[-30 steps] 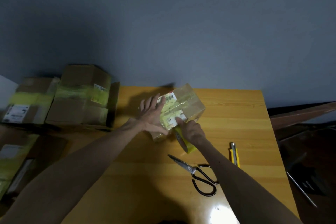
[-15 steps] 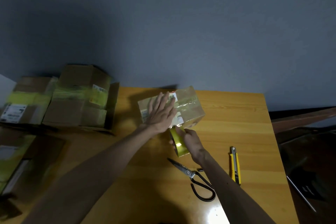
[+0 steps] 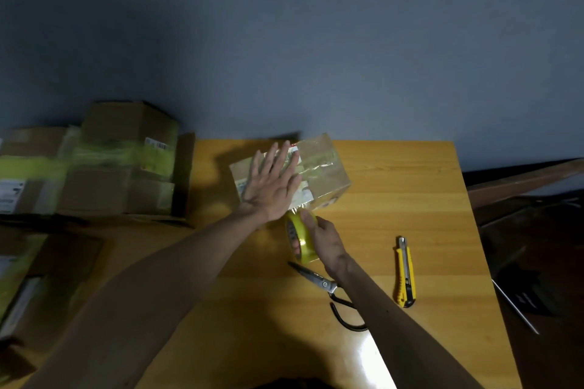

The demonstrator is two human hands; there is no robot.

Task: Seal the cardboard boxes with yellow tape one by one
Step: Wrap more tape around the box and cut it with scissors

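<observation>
One table (image 3: 410, 199): yellow wood, it filled the centre and lower right of the frame.
Several taped boxes (image 3: 120, 167): stacked at the left edge beside the table, blurred, with yellow bands across them.
Box (image 3: 322, 174): sat on the table just above centre frame, its top glossy with tape and labels.
Left hand (image 3: 271, 186): lay flat on the box top, fingers straight and spread.
Right hand (image 3: 325, 240): just below the box, fingers curled round the roll.
Tape (image 3: 300, 237): yellow roll held on edge, close against the box's near side.
Scissors (image 3: 319, 281): lay below the roll, partly under the right forearm.
Knife (image 3: 405, 271): yellow, right of the scissors, apart from both hands.
</observation>
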